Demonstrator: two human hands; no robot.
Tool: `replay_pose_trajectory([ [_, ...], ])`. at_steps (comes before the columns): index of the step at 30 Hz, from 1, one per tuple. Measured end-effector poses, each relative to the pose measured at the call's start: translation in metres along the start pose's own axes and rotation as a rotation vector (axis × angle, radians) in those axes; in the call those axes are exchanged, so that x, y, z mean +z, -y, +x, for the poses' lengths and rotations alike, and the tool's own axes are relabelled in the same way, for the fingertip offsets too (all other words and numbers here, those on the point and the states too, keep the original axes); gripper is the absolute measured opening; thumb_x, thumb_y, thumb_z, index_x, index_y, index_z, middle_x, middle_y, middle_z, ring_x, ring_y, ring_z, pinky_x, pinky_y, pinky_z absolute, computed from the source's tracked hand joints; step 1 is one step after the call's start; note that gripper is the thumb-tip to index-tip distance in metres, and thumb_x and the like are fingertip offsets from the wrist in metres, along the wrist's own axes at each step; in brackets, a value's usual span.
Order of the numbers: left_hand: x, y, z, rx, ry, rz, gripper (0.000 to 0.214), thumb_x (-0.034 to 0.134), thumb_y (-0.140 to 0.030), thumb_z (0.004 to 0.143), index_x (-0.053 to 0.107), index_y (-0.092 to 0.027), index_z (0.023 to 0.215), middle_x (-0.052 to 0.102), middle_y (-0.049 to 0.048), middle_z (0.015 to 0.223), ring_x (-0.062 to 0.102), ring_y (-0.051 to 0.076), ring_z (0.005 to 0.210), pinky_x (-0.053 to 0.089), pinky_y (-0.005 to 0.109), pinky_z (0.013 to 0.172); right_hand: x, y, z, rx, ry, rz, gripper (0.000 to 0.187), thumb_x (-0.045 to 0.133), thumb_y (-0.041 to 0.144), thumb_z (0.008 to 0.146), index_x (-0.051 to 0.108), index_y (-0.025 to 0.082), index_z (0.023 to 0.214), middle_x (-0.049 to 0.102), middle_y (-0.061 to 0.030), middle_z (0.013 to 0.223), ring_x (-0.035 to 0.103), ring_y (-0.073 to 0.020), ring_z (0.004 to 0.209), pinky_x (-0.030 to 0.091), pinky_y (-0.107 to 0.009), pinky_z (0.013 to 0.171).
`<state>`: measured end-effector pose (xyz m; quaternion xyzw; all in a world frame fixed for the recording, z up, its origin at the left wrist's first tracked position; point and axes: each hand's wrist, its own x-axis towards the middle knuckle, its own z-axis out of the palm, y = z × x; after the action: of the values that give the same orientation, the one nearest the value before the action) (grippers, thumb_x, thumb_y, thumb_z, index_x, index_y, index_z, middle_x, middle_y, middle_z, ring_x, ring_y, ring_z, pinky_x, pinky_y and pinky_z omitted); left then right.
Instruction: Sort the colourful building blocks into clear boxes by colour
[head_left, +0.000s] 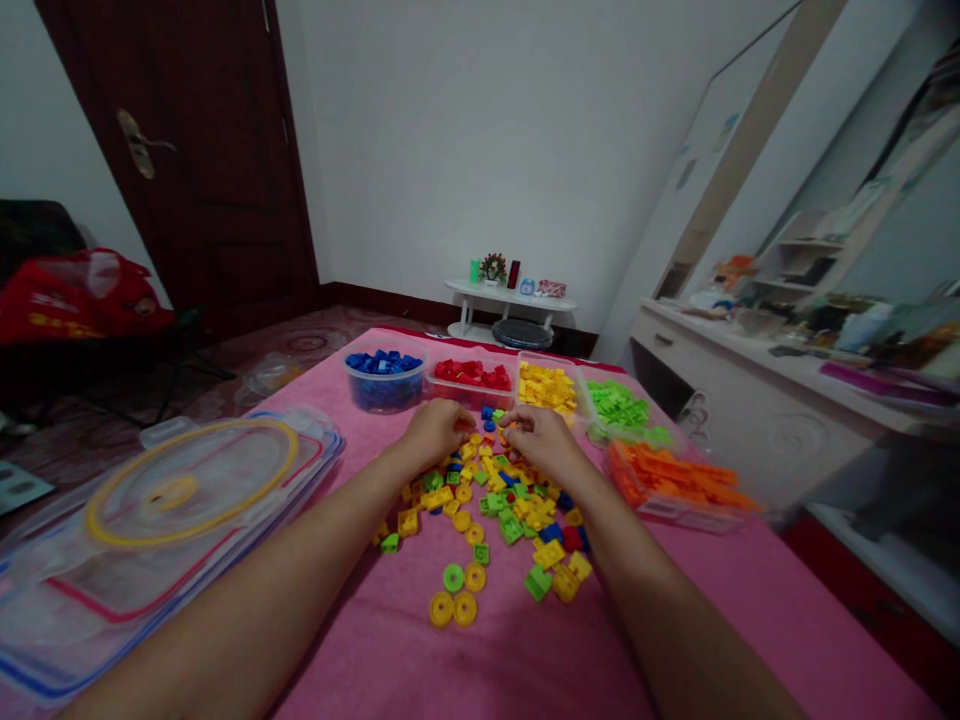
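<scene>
Both my hands are over a pile of mixed toy building bricks [517, 505] on a pink cloth. My left hand [441, 432] is at the far left of the pile, its fingers curled together; whatever they hold is hidden. Opposite it, my right hand [541, 432] has thumb and fingers bent in a pinch, and I cannot make out what is in them. A few blue bricks [488, 420] lie between the hands. Several yellow wheel-shaped pieces [465, 608] and a green ring piece [453, 577] are spread nearer to me.
Along the far edge stand containers of blue bricks [384, 385], red bricks [471, 375], yellow bricks [547, 387] and green bricks [616, 405]. Orange pieces fill a box [682, 480] at right. Stacked clear lids [187, 500] lie at left, close to my left forearm.
</scene>
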<state>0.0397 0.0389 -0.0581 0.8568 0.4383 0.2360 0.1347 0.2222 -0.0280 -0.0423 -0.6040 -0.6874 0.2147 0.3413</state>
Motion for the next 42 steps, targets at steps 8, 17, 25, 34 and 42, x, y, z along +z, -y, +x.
replay_pose_trajectory([
  [8, -0.017, -0.037, 0.003, -0.013, -0.152, -0.781, 0.027, 0.066, -0.029, 0.067, 0.065, -0.01, 0.087, 0.069, 0.007, 0.084, 0.063, 0.015, 0.073, 0.05, 0.027, 0.069, -0.002, 0.019, -0.006, 0.021, 0.032, 0.219, 0.038, 0.051, 0.019, 0.072, 0.054, 0.017, 0.111, 0.061, 0.0015, 0.061, 0.058, -0.0125, 0.05, 0.043, -0.021, 0.046],
  [17, -0.022, -0.056, -0.004, 0.064, -0.288, -0.615, 0.028, 0.062, -0.034, 0.072, 0.063, -0.013, 0.092, 0.066, 0.0069, 0.093, 0.061, 0.018, 0.086, 0.047, 0.031, 0.079, -0.018, 0.042, -0.018, -0.043, 0.154, 0.395, 0.041, 0.055, 0.014, 0.073, 0.054, 0.02, 0.114, 0.058, 0.0034, 0.062, 0.055, -0.0083, 0.047, 0.041, -0.017, 0.043],
  [25, -0.023, -0.061, -0.007, 0.063, -0.031, -0.836, 0.038, 0.062, -0.042, 0.073, 0.064, -0.011, 0.095, 0.067, 0.0086, 0.091, 0.062, 0.017, 0.077, 0.049, 0.028, 0.07, -0.031, 0.04, -0.021, 0.027, 0.208, 0.394, 0.031, 0.06, 0.021, 0.073, 0.053, 0.019, 0.104, 0.053, 0.0053, 0.056, 0.053, -0.009, 0.045, 0.041, -0.018, 0.042],
  [34, -0.011, -0.062, -0.01, 0.01, 0.199, -0.834, 0.047, 0.069, -0.036, 0.065, 0.062, -0.011, 0.103, 0.065, 0.0073, 0.091, 0.061, 0.015, 0.07, 0.05, 0.026, 0.062, -0.054, 0.045, -0.028, -0.056, 0.056, -0.519, 0.027, 0.064, 0.03, 0.067, 0.063, 0.02, 0.092, 0.063, -0.0024, 0.076, 0.056, -0.0146, 0.069, 0.035, -0.023, 0.056],
  [42, -0.006, -0.06, -0.01, 0.055, 0.134, -0.769, 0.037, 0.065, -0.035, 0.068, 0.064, -0.01, 0.095, 0.064, 0.0035, 0.076, 0.06, 0.014, 0.067, 0.048, 0.023, 0.058, -0.041, 0.065, -0.036, -0.08, 0.027, -0.771, 0.033, 0.054, 0.027, 0.073, 0.061, 0.023, 0.105, 0.067, -0.0076, 0.093, 0.06, -0.0215, 0.086, 0.036, -0.027, 0.064],
])
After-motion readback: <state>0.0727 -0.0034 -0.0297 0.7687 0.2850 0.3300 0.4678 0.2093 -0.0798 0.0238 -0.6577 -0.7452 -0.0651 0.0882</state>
